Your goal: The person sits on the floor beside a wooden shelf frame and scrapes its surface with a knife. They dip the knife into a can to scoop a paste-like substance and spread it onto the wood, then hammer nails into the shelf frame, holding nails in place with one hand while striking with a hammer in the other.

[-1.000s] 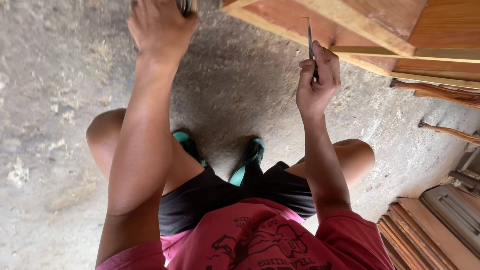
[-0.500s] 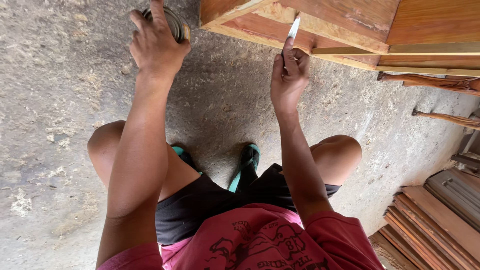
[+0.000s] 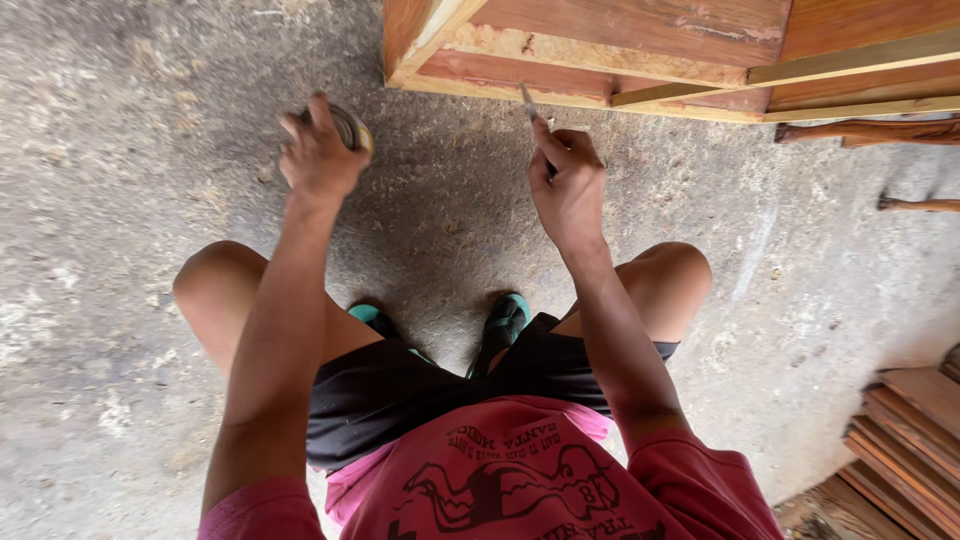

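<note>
1. Person is squatting on a rough concrete floor (image 3: 120,300), knees apart, head camera looking straight down over both arms.
2. Left hand (image 3: 320,155) is wrapping around a small round tin (image 3: 350,128), fingers curled over its top and side. The tin is sitting low, at or just above the floor; cannot tell if it is touching the ground.
3. Tin's contents are not readable from here, since the hand is covering most of it.
4. Right hand (image 3: 568,185) is pinching a thin flat blade tool (image 3: 528,102) between thumb and fingers, remaining fingers folded in.
5. The tool is pointing up and away from the person, with its tip lying at the lower edge of a wooden furniture frame (image 3: 640,50). It looks like a narrow putty knife, but the view is too small to be sure.
6. The frame is standing on the floor directly ahead of the right hand, reddish-brown boards with a paler rough strip along the bottom rail, where the tip is sitting.
7. The two hands are well apart, tin to the left of the frame's corner, tool in front of the rail.
8. Feet in teal sandals (image 3: 505,320) are showing between the knees.
9. A stack of wooden planks (image 3: 915,435) is lying at lower right, and turned wooden legs (image 3: 870,132) are lying on the floor at right, just beside the frame.
</note>
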`<action>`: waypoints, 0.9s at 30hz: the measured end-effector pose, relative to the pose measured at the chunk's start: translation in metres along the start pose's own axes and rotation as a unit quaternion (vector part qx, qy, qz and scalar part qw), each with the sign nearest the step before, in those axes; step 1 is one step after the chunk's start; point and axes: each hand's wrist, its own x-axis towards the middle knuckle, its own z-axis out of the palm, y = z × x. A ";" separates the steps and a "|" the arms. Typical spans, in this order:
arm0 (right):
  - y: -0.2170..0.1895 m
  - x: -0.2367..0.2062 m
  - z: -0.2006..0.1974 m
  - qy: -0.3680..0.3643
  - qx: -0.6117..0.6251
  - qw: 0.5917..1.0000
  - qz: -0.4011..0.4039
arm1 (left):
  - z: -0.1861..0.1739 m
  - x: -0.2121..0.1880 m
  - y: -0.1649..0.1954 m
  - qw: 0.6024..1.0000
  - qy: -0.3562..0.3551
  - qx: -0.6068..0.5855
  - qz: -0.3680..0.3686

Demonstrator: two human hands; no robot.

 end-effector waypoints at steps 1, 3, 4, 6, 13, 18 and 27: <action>-0.002 0.001 -0.008 0.005 0.010 1.000 0.002 | 0.006 -0.005 0.003 1.000 -0.013 0.009 -0.006; -0.006 0.006 -0.018 0.016 0.025 1.000 0.004 | 0.021 -0.017 0.013 1.000 -0.024 0.003 -0.016; -0.008 0.010 -0.020 0.021 0.029 0.999 0.009 | 0.030 -0.024 0.017 0.999 -0.033 -0.010 -0.018; -0.008 0.017 -0.024 0.033 0.023 0.999 0.010 | 0.052 -0.038 0.032 0.998 -0.057 -0.015 -0.022; -0.007 0.033 -0.012 0.003 -0.030 0.999 0.013 | 0.098 -0.075 0.049 0.995 -0.079 -0.011 -0.061; -0.002 0.034 -0.018 -0.002 0.025 1.000 -0.007 | 0.104 -0.078 0.037 0.997 -0.054 0.012 -0.059; -0.010 0.042 -0.028 0.002 -0.008 1.000 0.000 | 0.113 -0.077 0.039 0.995 -0.057 0.083 -0.011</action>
